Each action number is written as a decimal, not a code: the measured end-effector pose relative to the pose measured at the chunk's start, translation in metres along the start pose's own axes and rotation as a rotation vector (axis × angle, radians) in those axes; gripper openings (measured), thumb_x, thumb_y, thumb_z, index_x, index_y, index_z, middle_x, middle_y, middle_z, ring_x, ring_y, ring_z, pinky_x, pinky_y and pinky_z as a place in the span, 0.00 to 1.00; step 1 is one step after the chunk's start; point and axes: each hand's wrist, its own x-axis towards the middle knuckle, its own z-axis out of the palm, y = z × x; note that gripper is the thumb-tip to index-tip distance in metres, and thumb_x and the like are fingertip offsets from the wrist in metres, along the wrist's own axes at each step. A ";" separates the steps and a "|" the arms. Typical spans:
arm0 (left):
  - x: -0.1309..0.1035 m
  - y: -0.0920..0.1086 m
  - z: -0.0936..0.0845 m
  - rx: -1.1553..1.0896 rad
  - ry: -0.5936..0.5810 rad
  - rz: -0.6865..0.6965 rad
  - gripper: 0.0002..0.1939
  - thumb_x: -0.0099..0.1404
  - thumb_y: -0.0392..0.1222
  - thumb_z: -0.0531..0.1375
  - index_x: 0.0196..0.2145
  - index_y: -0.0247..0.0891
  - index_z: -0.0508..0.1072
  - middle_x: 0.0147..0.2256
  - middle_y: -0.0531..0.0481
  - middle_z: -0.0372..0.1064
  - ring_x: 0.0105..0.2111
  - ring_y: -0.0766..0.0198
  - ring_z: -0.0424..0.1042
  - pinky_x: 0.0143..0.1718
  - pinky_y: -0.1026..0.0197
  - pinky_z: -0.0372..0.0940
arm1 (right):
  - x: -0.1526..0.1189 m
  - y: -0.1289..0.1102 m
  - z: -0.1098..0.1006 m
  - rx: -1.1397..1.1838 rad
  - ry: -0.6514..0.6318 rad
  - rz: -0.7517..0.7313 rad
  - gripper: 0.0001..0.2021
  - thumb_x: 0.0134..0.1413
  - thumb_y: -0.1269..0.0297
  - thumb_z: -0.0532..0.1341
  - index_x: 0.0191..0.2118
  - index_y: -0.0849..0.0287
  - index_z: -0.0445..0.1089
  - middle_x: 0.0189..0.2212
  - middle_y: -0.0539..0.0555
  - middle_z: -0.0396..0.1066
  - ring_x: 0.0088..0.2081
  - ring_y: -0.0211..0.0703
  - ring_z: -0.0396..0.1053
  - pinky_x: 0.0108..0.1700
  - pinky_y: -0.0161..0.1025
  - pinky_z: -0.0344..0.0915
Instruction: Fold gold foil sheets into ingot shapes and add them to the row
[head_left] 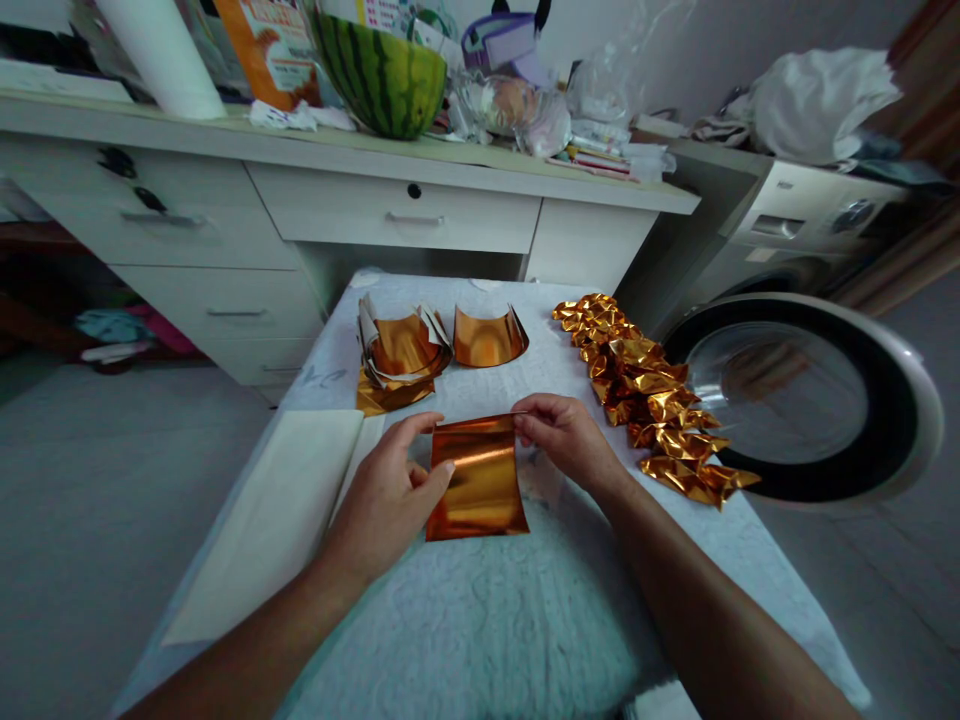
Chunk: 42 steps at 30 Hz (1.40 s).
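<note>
A shiny gold foil paper sheet [480,490] lies between my hands, its top edge slightly raised or turned. My left hand [386,495] grips its left side, the thumb on the foil face and the index finger at the upper left corner. With thumb and fingers, my right hand [562,435] pinches the upper right corner. Beyond them stands a curled stack of gold foil papers [405,345] with pale backs, and right of it another curled foil paper [487,342]. Folded, crumpled-looking gold foil pieces [637,385] form a row along the table's right side.
White paper [270,530] lies at the left of the cloth-covered table [480,630]. Behind is a white desk [465,215] carrying a cut watermelon [386,80], a paper roll [161,55] and plastic bags. The washing machine's open round door [926,400] reaches close to the table's right edge.
</note>
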 end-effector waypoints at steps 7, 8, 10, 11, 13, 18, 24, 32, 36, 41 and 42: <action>0.004 -0.004 -0.003 -0.173 -0.109 -0.111 0.22 0.64 0.45 0.59 0.54 0.39 0.63 0.28 0.52 0.75 0.27 0.58 0.78 0.26 0.60 0.69 | -0.001 -0.001 -0.002 0.061 0.150 -0.089 0.08 0.53 0.60 0.62 0.35 0.59 0.74 0.27 0.50 0.69 0.28 0.36 0.66 0.32 0.34 0.63; 0.005 -0.005 -0.003 -0.179 -0.112 -0.098 0.20 0.64 0.45 0.58 0.53 0.39 0.64 0.32 0.50 0.76 0.29 0.58 0.78 0.28 0.59 0.70 | -0.001 -0.002 -0.003 0.058 0.162 -0.103 0.08 0.53 0.60 0.63 0.35 0.59 0.74 0.29 0.50 0.69 0.29 0.36 0.66 0.32 0.35 0.64; 0.006 -0.006 -0.004 -0.170 -0.097 -0.061 0.18 0.65 0.44 0.58 0.51 0.39 0.66 0.38 0.45 0.76 0.36 0.56 0.79 0.34 0.56 0.72 | -0.003 -0.002 -0.003 0.086 0.170 -0.115 0.09 0.54 0.59 0.63 0.36 0.59 0.74 0.31 0.51 0.69 0.28 0.35 0.67 0.30 0.34 0.64; 0.006 -0.007 -0.003 -0.162 -0.090 -0.032 0.17 0.65 0.43 0.58 0.51 0.39 0.66 0.42 0.44 0.76 0.40 0.55 0.78 0.38 0.54 0.73 | -0.003 -0.002 -0.004 0.116 0.160 -0.106 0.10 0.54 0.58 0.64 0.36 0.59 0.73 0.31 0.51 0.70 0.28 0.36 0.68 0.28 0.34 0.64; 0.007 -0.008 -0.002 -0.153 -0.078 0.040 0.17 0.64 0.41 0.58 0.51 0.39 0.66 0.48 0.42 0.73 0.50 0.53 0.74 0.48 0.50 0.71 | -0.005 -0.003 -0.004 0.192 0.120 -0.075 0.12 0.54 0.55 0.64 0.39 0.58 0.72 0.30 0.51 0.71 0.28 0.37 0.70 0.27 0.33 0.64; 0.007 -0.010 0.001 -0.076 0.003 0.205 0.23 0.64 0.37 0.57 0.56 0.44 0.61 0.57 0.45 0.64 0.57 0.56 0.67 0.59 0.46 0.62 | -0.009 -0.009 -0.005 0.341 0.045 -0.139 0.12 0.56 0.54 0.65 0.39 0.57 0.71 0.43 0.55 0.74 0.39 0.40 0.73 0.42 0.39 0.69; 0.003 -0.001 -0.001 0.267 0.153 0.463 0.27 0.60 0.29 0.57 0.56 0.45 0.63 0.56 0.46 0.59 0.59 0.55 0.61 0.62 0.47 0.58 | -0.017 -0.018 -0.009 0.332 -0.060 -0.199 0.16 0.52 0.50 0.68 0.40 0.55 0.70 0.50 0.57 0.72 0.53 0.46 0.69 0.57 0.47 0.63; -0.003 -0.005 -0.004 0.477 0.133 0.605 0.23 0.58 0.30 0.58 0.51 0.44 0.69 0.52 0.44 0.62 0.51 0.51 0.66 0.52 0.45 0.66 | -0.023 -0.012 -0.027 0.177 -0.267 -0.241 0.17 0.55 0.50 0.65 0.45 0.54 0.74 0.49 0.56 0.71 0.53 0.47 0.67 0.56 0.47 0.62; -0.006 -0.001 -0.005 0.499 0.017 0.681 0.22 0.55 0.29 0.59 0.48 0.42 0.72 0.47 0.45 0.69 0.46 0.52 0.68 0.47 0.48 0.67 | -0.024 -0.014 -0.032 0.067 -0.328 -0.213 0.17 0.56 0.47 0.64 0.43 0.55 0.74 0.46 0.56 0.72 0.48 0.46 0.68 0.52 0.44 0.63; -0.009 0.004 -0.006 0.296 -0.206 0.662 0.17 0.58 0.30 0.57 0.45 0.39 0.72 0.42 0.47 0.73 0.41 0.59 0.72 0.42 0.57 0.67 | -0.025 -0.014 -0.033 0.062 -0.390 -0.127 0.22 0.53 0.43 0.64 0.40 0.58 0.75 0.39 0.55 0.73 0.41 0.43 0.69 0.45 0.41 0.65; -0.010 0.005 -0.007 0.256 -0.243 0.632 0.14 0.60 0.31 0.56 0.43 0.39 0.72 0.40 0.48 0.73 0.39 0.61 0.72 0.40 0.59 0.67 | -0.026 -0.013 -0.033 0.069 -0.408 -0.081 0.22 0.53 0.43 0.64 0.39 0.59 0.75 0.36 0.54 0.73 0.38 0.41 0.69 0.42 0.39 0.65</action>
